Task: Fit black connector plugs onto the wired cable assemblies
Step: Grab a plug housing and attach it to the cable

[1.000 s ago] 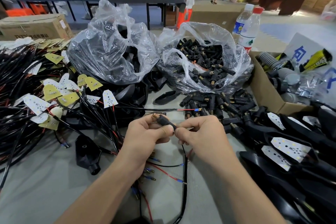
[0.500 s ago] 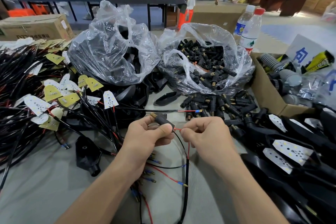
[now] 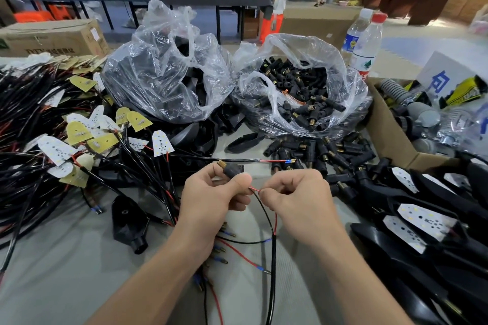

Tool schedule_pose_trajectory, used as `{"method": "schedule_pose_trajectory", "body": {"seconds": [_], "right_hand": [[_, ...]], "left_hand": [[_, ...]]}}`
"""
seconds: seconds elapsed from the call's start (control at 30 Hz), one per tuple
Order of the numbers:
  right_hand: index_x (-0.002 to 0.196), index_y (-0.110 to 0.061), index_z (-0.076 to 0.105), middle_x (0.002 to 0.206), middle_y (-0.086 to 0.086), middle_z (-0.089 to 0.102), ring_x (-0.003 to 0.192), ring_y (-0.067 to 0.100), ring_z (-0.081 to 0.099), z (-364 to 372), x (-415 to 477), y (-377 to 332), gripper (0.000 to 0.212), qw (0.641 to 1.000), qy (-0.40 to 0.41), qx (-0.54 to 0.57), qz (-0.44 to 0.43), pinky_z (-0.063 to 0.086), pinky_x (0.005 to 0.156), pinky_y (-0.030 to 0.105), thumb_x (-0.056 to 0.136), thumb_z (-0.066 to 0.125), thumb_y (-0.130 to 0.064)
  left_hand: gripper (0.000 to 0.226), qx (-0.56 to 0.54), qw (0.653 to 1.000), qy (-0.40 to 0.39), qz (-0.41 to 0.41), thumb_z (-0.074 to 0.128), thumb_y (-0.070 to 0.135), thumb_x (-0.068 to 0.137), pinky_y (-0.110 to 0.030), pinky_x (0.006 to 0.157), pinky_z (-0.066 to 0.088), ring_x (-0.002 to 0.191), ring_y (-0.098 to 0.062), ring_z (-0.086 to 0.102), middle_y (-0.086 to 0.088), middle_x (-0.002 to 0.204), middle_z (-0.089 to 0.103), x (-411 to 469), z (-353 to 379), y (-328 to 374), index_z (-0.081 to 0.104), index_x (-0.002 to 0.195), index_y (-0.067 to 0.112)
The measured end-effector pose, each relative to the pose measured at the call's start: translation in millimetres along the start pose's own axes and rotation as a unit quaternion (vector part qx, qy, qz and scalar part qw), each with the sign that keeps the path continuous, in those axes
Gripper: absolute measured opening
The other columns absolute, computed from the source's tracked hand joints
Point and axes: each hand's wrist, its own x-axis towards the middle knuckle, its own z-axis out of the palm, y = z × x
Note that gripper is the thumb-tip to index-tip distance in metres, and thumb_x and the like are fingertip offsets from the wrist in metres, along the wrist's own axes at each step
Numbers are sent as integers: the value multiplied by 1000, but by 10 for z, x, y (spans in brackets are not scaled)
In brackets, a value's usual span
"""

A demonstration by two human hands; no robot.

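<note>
Head view: left grip [image 3: 214, 200] pinches the black plug [image 3: 232, 169]; right grip [image 3: 293, 198] has drawn apart, pinching the red and black wires [image 3: 254, 189] between them. I judge threading done, seating pending.

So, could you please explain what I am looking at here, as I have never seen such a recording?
There is no machine: one camera worn on a person's head looks down at their bare hands. The left hand grips a black connector plug; the right hand pinches thin red and black wires that lead down into a black cable. On the grey table lie a clear bag of more plugs, loose plugs, wired LED boards on the left and black housings on the right.
</note>
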Motion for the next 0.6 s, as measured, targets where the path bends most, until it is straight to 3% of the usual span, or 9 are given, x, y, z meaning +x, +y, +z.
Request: {"method": "schedule_pose_trajectory", "body": {"seconds": [0.27, 0.43, 0.6], "right_hand": [[61, -20, 72, 54, 8, 60, 51, 9, 47, 19, 33, 29, 24, 998, 7, 54, 8, 38, 52, 25, 80, 74, -6], [62, -21, 71, 51, -2, 58, 48, 5, 43, -27, 22, 3, 24, 999, -29, 20, 5, 36, 49, 18, 84, 72, -10], [65, -15, 73, 63, 10, 71, 54, 13, 57, -64, 1, -47, 23, 990, -82, 101, 51, 46, 55, 24, 87, 69, -7]], "left_hand": [[10, -10, 998, -63, -16, 69, -8, 88, -24, 64, 59, 73, -22, 75, -18, 86, 77, -1, -32, 21, 65, 97, -3], [8, -57, 995, -74, -28, 66, -4, 91, -24, 65, 59, 72, -19, 75, -19, 95, 78, 8, -17, 16, 64, 97, 0], [12, -75, 995, -57, -18, 70, -1, 87, -21, 64, 58, 73, -18, 75, -19, 94, 78, 15, -13, 4, 66, 98, -1]]}}
